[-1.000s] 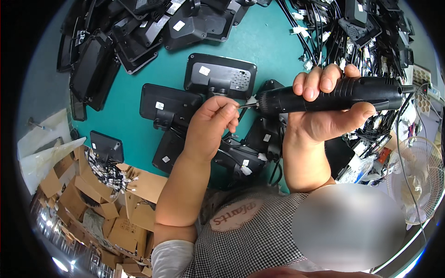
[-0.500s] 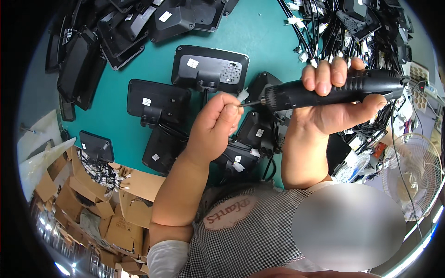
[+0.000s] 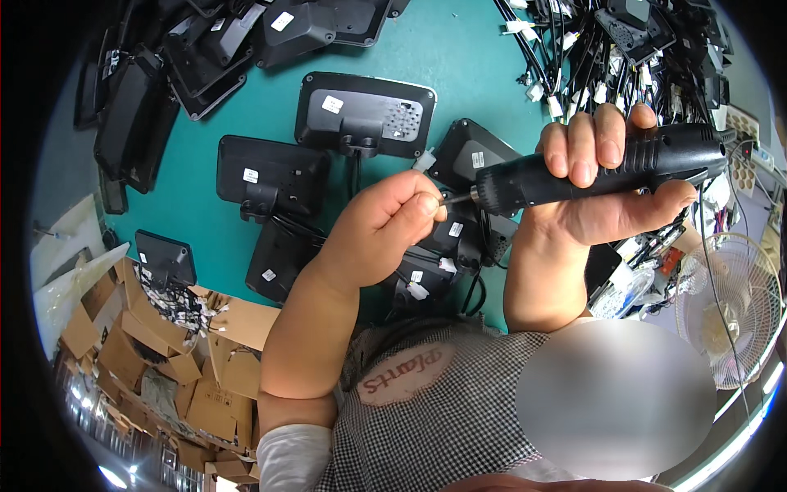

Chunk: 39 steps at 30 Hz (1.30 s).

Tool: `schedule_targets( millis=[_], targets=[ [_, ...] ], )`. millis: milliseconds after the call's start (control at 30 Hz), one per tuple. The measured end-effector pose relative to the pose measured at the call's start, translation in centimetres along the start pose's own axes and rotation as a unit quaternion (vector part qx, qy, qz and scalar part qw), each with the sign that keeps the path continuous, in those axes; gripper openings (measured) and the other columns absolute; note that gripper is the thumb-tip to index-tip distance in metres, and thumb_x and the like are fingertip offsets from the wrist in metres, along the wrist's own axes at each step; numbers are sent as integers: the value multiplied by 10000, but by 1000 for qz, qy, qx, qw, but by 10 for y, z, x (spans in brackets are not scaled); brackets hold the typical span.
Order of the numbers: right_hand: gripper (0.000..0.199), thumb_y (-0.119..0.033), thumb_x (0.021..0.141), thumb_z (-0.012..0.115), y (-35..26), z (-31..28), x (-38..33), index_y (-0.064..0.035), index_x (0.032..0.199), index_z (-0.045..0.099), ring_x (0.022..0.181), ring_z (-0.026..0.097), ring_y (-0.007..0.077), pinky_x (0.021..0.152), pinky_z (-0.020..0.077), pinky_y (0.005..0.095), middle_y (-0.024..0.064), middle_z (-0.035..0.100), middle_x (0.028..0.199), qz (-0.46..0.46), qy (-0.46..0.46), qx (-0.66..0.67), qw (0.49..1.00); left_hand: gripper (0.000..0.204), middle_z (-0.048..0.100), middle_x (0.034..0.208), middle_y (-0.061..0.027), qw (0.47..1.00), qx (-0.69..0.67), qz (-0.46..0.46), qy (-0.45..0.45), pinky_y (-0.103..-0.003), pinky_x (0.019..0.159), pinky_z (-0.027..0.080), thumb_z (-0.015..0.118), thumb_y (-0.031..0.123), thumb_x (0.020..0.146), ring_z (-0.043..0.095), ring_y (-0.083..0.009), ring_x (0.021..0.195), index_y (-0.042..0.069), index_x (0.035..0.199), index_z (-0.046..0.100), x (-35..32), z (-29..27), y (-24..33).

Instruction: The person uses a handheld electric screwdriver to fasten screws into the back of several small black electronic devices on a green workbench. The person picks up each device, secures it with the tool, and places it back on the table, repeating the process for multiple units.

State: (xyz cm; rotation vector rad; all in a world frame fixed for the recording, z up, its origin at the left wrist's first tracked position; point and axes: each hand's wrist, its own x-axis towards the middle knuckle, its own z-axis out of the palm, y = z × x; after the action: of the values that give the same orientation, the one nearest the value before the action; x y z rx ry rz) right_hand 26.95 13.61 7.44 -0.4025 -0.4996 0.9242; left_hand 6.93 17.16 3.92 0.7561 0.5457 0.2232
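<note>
My right hand (image 3: 602, 164) is wrapped round a black electric screwdriver (image 3: 533, 180), held nearly level with its thin metal bit (image 3: 457, 199) toward the left. The bit's tip meets the pinched thumb and fingers of my left hand (image 3: 381, 221); whatever lies between those fingertips is hidden. Beneath and around both hands are black display housings lying back up: one with a stand bracket (image 3: 332, 123) beyond my left hand, another (image 3: 287, 156) to its left, a third (image 3: 471, 152) partly behind the screwdriver. Cables and white connectors (image 3: 425, 160) trail among them.
The housings lie on a green mat (image 3: 459, 49). More black housings (image 3: 135, 123) are heaped at the far left, and a tangle of black cables (image 3: 574, 57) fills the far right. Cardboard boxes (image 3: 217, 410) stand at the lower left, a fan (image 3: 730, 312) at the right.
Both hands and the screwdriver have shifted slightly right, with the bit still at my left fingertips. The housings appear a little further left and up in the picture.
</note>
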Motion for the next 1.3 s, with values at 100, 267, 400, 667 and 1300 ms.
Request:
schedule_targets(
  millis=[100, 267, 400, 667, 1300],
  targets=[
    [717, -654, 813, 450, 10, -6, -7, -85, 1248, 405, 594, 541, 199, 552, 473, 351, 88, 535, 796, -39, -18, -60, 997, 259, 500, 634, -28, 939, 293, 16, 179, -270, 581, 429, 525, 207, 896, 467, -104, 572, 41, 1091, 563, 0, 9, 6],
    [644, -480, 780, 646, 26, -19, -18, -70, 1200, 382, 624, 582, 247, 564, 497, 376, 139, 562, 812, -89, -51, -131, 986, 376, 615, 768, -121, 751, 556, 100, 342, -355, 616, 471, 562, 341, 862, 604, -265, 695, 106, 1156, 569, 7, -18, 14],
    [672, -325, 698, 772, 43, -14, -28, -25, 1170, 399, 610, 589, 251, 577, 503, 358, 149, 576, 757, -96, -13, -188, 977, 423, 607, 756, -112, 692, 639, 37, 335, -375, 605, 468, 559, 410, 844, 594, -285, 688, 124, 1156, 578, 10, -28, 11],
    [650, -506, 786, 618, 57, -39, -32, -64, 1196, 376, 593, 562, 219, 543, 484, 358, 121, 554, 807, -113, -148, -306, 934, 455, 598, 732, -108, 702, 627, 20, 338, -376, 590, 463, 565, 436, 829, 593, -281, 685, 129, 1165, 576, 13, -31, 4],
    [633, -429, 748, 677, 61, -26, -37, -69, 1180, 386, 604, 564, 227, 535, 493, 357, 114, 559, 815, -85, -241, -362, 897, 467, 607, 731, -114, 689, 639, 15, 341, -382, 567, 467, 592, 425, 809, 595, -292, 663, 115, 1158, 580, 12, -31, 2]
  ],
)
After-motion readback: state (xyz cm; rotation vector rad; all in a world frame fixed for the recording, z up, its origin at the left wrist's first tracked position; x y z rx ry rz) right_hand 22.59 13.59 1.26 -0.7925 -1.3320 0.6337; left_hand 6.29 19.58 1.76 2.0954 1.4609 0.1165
